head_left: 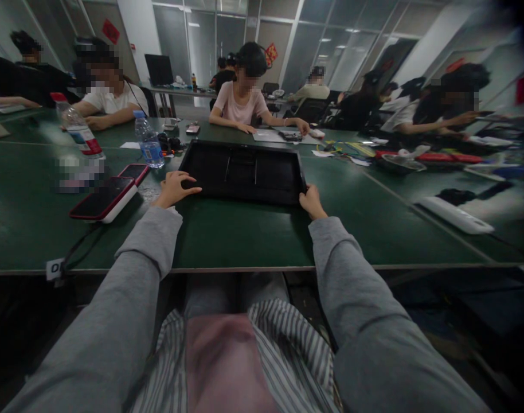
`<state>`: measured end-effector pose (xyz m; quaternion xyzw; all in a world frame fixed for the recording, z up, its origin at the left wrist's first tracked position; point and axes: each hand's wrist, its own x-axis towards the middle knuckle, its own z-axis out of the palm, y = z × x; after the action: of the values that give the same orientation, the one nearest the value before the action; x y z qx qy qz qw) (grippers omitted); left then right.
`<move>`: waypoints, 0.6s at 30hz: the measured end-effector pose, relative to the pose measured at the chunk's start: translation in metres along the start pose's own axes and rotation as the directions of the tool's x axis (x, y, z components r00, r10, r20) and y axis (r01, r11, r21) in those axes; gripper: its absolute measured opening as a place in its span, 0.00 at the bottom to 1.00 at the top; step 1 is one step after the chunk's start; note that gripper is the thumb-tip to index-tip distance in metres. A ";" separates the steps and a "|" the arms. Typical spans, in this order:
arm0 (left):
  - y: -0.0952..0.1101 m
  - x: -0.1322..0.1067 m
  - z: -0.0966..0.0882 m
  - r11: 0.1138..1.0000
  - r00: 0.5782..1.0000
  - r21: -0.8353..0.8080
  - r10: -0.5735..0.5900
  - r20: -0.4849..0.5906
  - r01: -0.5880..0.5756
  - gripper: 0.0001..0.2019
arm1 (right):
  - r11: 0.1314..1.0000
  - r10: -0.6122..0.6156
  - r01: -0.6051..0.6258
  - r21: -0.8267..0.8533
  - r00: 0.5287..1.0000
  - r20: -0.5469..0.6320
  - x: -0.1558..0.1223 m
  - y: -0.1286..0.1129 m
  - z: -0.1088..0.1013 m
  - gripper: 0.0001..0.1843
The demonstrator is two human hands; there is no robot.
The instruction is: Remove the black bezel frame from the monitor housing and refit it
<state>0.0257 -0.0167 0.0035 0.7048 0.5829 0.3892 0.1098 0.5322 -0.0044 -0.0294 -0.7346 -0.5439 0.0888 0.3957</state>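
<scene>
A black shallow rectangular tray [270, 176] with a raised rim lies on the green table in front of me. A smaller rectangular frame shows in its middle. At its left front corner, my left hand [174, 188] grips the edge, thumb reaching over the rim and fingers curved along the outside. My right hand [312, 202] is closed round the right front corner, its fingers partly hidden by the rim. Both grey sleeves are pushed back at the wrists.
Left of the tray stand a water bottle [149, 140], a tilted larger bottle [79, 129] and a red-edged phone [102, 198] on a white block. A white power strip [455, 215] and cables [348, 149] lie right. Across the table, a person [245, 97] handles small parts.
</scene>
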 end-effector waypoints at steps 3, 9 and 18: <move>-0.017 0.007 0.006 0.996 0.986 -0.002 -0.092 -0.136 0.093 0.27 | 1.000 0.003 -0.003 0.023 1.000 -0.021 -0.002 -0.002 0.001 0.28; -0.044 0.021 0.017 0.956 0.959 -0.142 -0.270 -0.088 0.256 0.21 | 0.998 0.001 0.002 0.065 0.998 -0.058 0.004 0.000 -0.001 0.27; -0.031 0.012 0.016 0.972 0.970 -0.030 -0.235 -0.058 0.233 0.21 | 0.986 -0.079 0.081 0.149 0.997 -0.017 0.023 0.021 -0.006 0.24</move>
<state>0.0141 0.0082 -0.0205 0.6176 0.6605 0.4016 0.1451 0.5601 0.0108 -0.0330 -0.6808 -0.5627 0.1092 0.4560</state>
